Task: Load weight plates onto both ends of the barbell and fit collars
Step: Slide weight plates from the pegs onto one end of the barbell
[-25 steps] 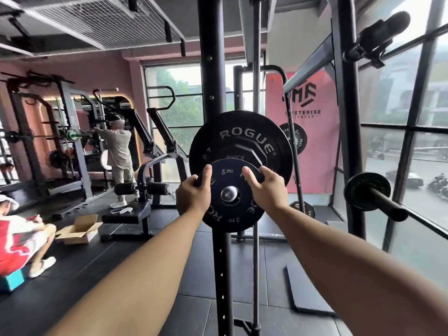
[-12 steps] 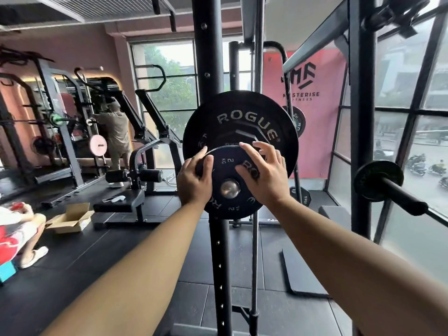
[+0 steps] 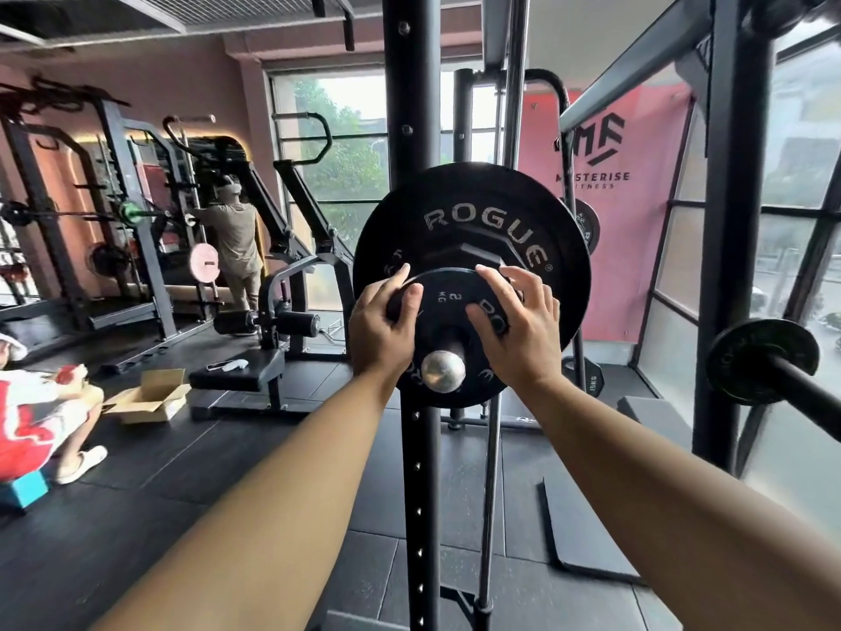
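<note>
A small black 2 kg plate [image 3: 448, 307] sits on the barbell sleeve, whose silver end [image 3: 442, 371] sticks out toward me. Right behind it on the same sleeve is a large black ROGUE plate [image 3: 473, 211]. My left hand [image 3: 380, 330] holds the small plate's left rim, thumb on its face and index finger reaching past the edge. My right hand [image 3: 519, 332] lies on the plate's right face with its fingers spread and pressing. No collar is in view.
A black rack upright [image 3: 412, 107] stands just behind the plates. Another bar end with a dark plate [image 3: 760, 362] juts in at the right. A 15 kg plate [image 3: 591, 380] leans near the floor. A cardboard box [image 3: 150, 398], a bench machine [image 3: 255, 375] and two people are at the left.
The small plate has slid farther along the sleeve toward the big plate, so the sleeve end now protrudes. My right hand shifted from the rim onto the plate's face.
</note>
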